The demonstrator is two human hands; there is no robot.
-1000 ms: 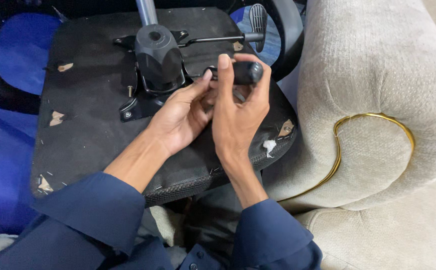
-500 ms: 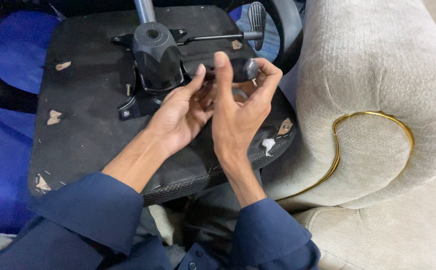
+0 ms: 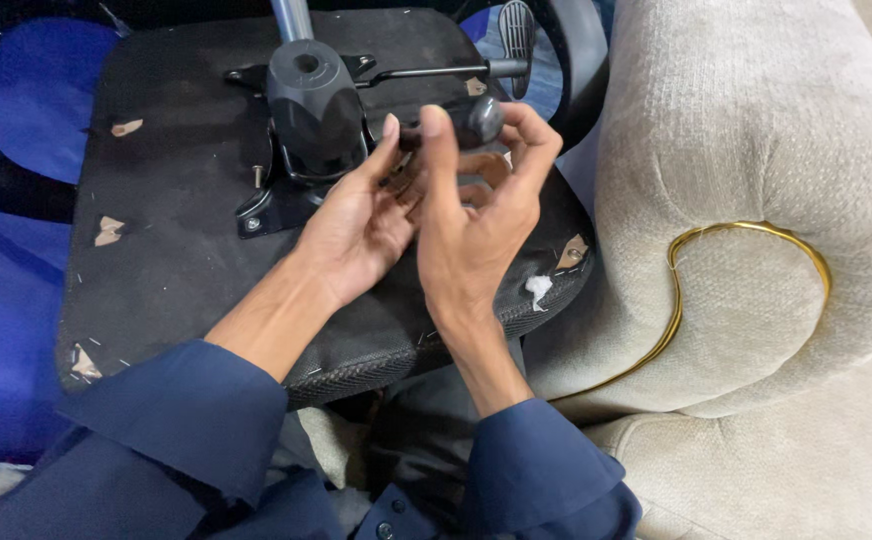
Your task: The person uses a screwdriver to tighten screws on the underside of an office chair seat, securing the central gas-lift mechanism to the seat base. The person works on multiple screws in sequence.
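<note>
Black knob (image 3: 483, 118) on its lever, long axis left-right, pinched by right hand (image 3: 476, 235); left hand (image 3: 356, 225) loosely cupped.

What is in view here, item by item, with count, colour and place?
Seat base: one, black, upturned, centre-left.
Mechanism: one, black, bolted to the seat base, top centre.
Knob: one, black, on the mechanism's side, at the fingertips.
Lever: one, black, runs right from the mechanism.
Sofa arm: one, beige with gold trim, right.
Blue sheet: one, left, under the seat base.
Sleeves: two, navy, bottom.
Left hand: open, beside the knob.
Right hand: fingers curled round the knob.
</note>
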